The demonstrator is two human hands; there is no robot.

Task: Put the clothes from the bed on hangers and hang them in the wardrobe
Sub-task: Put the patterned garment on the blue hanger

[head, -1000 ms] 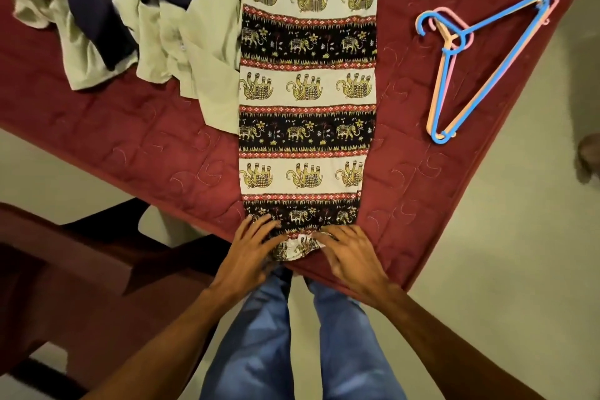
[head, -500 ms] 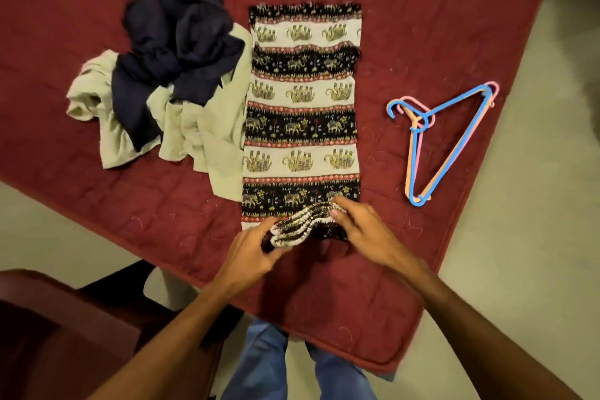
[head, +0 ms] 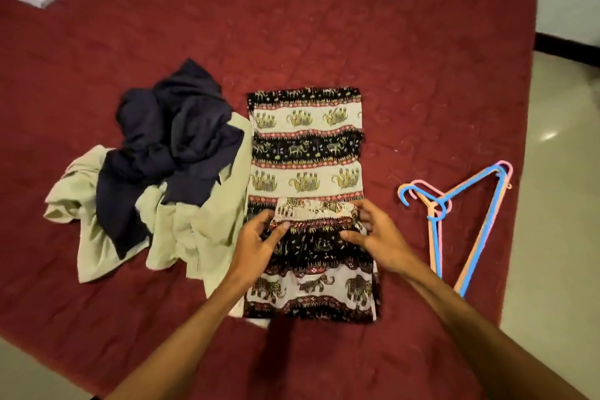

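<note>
Both hands pinch the folded-over elastic end of the trousers, left hand at one corner, right hand at the other, fingers curled on the cloth. I see the trousers flat on the bed. Left of the trousers: heaped clothes. Right of the trousers: hangers.

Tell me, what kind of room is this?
Probably a bedroom: a big bed with a red quilted cover, a pile of clothes and elephant-print trousers on it, plastic hangers alongside.
</note>
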